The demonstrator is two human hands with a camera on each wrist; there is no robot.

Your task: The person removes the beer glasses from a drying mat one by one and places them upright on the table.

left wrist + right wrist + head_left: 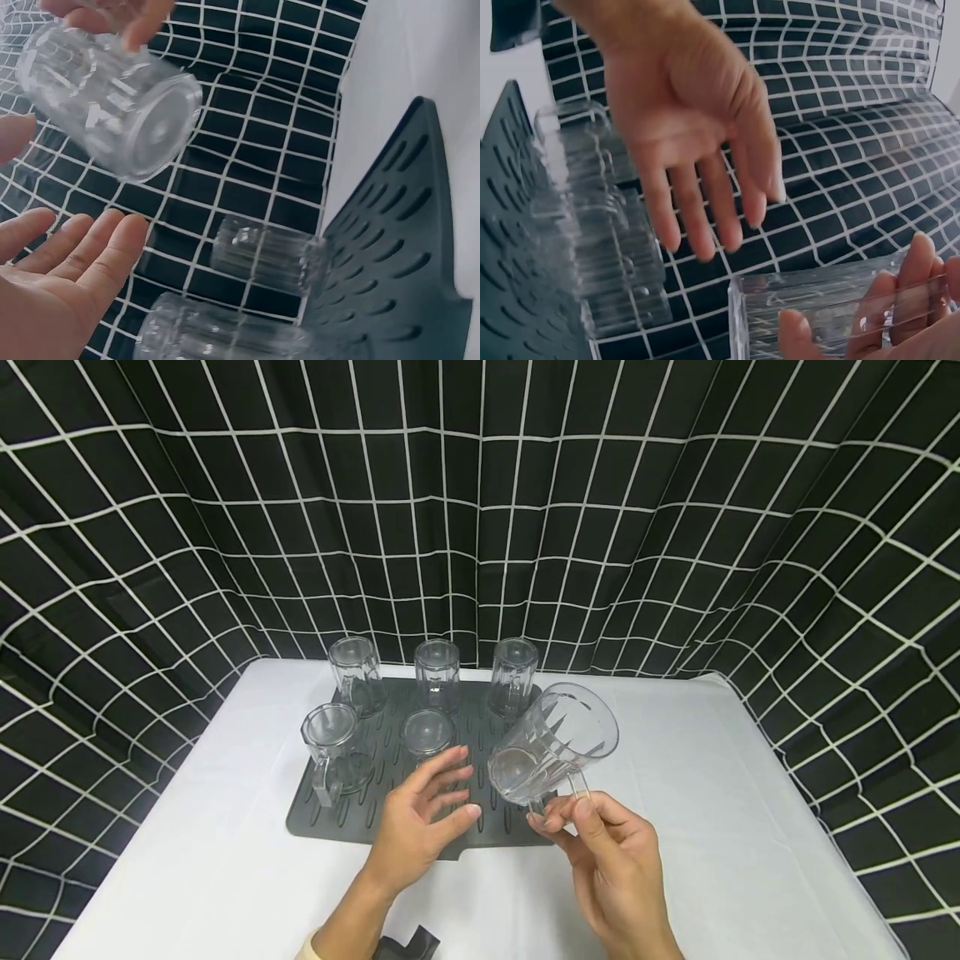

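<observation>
My right hand pinches the handle of a clear glass mug, which is tilted in the air with its mouth up and to the right. The mug's round base shows in the left wrist view. My left hand is held to the left of that mug, apart from it, fingers extended and nothing in them. Below the left hand's fingers, partly hidden by them, a front-row glass mug stands upside down on the dark grey drying mat.
Another upturned mug stands at the mat's front left. Along the back are three more: left mug, middle mug and right mug. A black item lies at the near edge of the white table. Black gridded curtain surrounds it.
</observation>
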